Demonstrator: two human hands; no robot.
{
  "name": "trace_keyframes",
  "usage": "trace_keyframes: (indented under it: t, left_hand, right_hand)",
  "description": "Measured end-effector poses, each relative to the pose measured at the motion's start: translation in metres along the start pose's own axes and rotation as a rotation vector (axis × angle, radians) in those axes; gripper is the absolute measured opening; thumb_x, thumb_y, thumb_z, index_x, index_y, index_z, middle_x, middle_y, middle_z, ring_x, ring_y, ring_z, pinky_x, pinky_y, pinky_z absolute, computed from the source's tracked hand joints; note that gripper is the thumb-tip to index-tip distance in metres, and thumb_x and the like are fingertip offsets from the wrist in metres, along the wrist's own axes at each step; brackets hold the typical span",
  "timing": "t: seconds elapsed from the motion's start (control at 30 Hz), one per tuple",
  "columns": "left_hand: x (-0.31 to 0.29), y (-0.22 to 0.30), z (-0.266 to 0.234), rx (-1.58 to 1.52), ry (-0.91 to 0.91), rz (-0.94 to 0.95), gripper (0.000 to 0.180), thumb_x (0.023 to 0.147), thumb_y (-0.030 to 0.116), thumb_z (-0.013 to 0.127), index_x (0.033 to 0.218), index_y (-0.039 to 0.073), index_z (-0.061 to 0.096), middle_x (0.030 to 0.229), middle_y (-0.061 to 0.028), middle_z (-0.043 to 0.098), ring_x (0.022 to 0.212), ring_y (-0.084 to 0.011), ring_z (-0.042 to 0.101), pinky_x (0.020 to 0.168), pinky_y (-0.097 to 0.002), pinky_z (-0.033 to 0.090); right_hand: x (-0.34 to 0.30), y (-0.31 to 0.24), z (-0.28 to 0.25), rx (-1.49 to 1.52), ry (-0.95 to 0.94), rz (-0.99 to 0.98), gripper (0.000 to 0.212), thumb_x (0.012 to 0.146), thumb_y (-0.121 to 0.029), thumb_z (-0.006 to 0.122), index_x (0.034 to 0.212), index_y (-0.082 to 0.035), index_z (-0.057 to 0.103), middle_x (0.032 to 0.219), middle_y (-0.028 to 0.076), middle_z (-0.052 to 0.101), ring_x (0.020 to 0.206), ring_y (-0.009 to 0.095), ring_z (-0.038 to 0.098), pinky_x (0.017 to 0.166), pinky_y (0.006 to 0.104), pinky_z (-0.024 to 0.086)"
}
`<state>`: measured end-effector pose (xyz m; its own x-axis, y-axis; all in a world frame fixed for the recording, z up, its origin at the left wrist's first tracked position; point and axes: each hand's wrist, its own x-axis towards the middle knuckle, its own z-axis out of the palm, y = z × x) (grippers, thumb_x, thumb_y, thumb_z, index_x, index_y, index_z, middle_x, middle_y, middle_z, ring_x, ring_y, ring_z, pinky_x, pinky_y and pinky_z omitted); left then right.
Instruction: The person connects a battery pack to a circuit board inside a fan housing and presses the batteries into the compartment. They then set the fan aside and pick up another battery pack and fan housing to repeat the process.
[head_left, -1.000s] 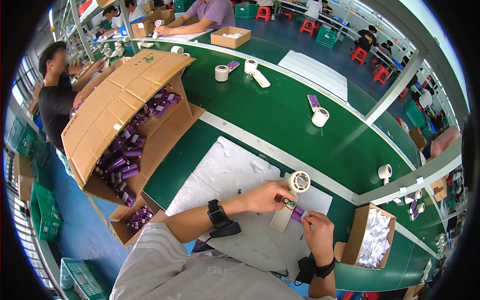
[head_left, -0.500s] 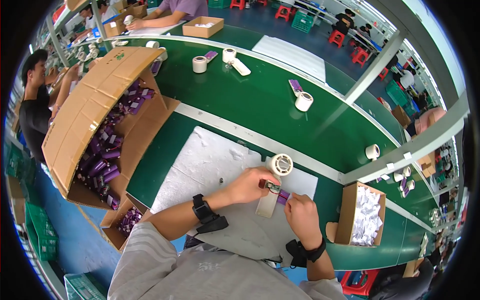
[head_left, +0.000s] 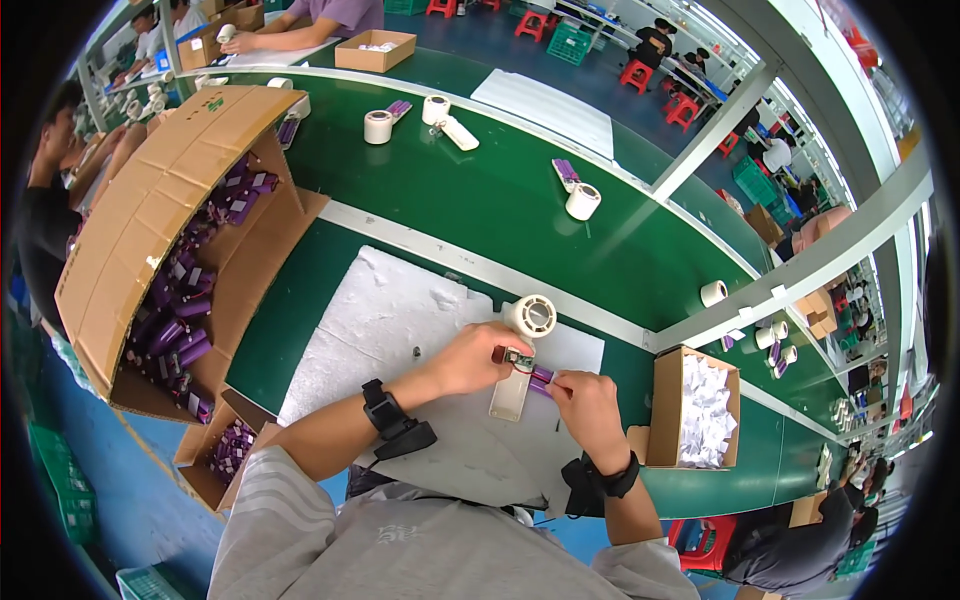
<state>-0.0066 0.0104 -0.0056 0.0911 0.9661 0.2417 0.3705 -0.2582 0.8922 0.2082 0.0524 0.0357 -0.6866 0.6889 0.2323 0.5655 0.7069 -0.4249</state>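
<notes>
Since a moment ago both hands have stayed put over the white foam sheet. The left hand pinches a small circuit board; the right hand grips the purple cell joined to it, just below the tape roll.

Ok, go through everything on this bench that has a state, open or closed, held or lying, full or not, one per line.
Left hand: gripping the small circuit board.
Right hand: pinching the purple cell.
Tape roll: on its side on the white foam sheet, by the left hand.
Large cardboard box: flaps open, tilted, holding purple cells.
Small cardboard box: open, filled with white pieces.
Beige strip: lying flat under the hands.
</notes>
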Motion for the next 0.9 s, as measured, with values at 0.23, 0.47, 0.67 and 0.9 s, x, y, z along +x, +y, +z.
trace_keyframes:
  t: [0.23, 0.47, 0.67, 0.9]
  left_hand:
    - [0.0, 0.002, 0.001, 0.004, -0.008, -0.012, 0.032, 0.073, -0.003, 0.068, 0.102, 0.009, 0.069, 0.101, -0.0093, 0.067, 0.079, -0.0219, 0.064, 0.075, -0.0332, 0.054]
    - [0.003, -0.003, -0.001, 0.014, -0.025, -0.018, 0.033, 0.072, -0.003, 0.068, 0.102, 0.01, 0.071, 0.097, -0.008, 0.064, 0.079, -0.0206, 0.064, 0.072, -0.0311, 0.053]
    - [0.001, -0.004, 0.0, -0.006, -0.005, -0.025, 0.032, 0.072, -0.003, 0.067, 0.101, 0.01, 0.072, 0.096, -0.0079, 0.065, 0.08, -0.0205, 0.064, 0.073, -0.0303, 0.053]
    - [-0.003, -0.007, 0.002, -0.053, 0.001, -0.06, 0.032, 0.072, -0.004, 0.066, 0.101, 0.009, 0.072, 0.098, -0.0093, 0.066, 0.08, -0.0205, 0.064, 0.074, -0.0312, 0.053]
  right_hand:
    - [0.002, 0.0, -0.001, -0.041, -0.035, 0.007, 0.009, 0.078, -0.005, 0.065, 0.075, 0.003, 0.062, 0.073, 0.018, 0.063, 0.066, 0.037, 0.062, 0.061, 0.0409, 0.05]
    - [0.005, -0.003, 0.008, -0.395, -0.079, -0.064, 0.006, 0.078, -0.003, 0.06, 0.08, 0.002, 0.057, 0.079, 0.02, 0.059, 0.076, 0.038, 0.06, 0.065, 0.0434, 0.05]
    - [0.007, 0.013, -0.005, -0.189, -0.229, -0.12, 0.008, 0.08, -0.005, 0.059, 0.084, 0.002, 0.057, 0.082, 0.02, 0.056, 0.078, 0.037, 0.058, 0.069, 0.0434, 0.05]
    - [0.024, 0.051, -0.038, 0.001, -0.148, 0.046, 0.013, 0.087, -0.01, 0.059, 0.091, 0.002, 0.056, 0.088, 0.022, 0.059, 0.083, 0.039, 0.06, 0.071, 0.042, 0.049]
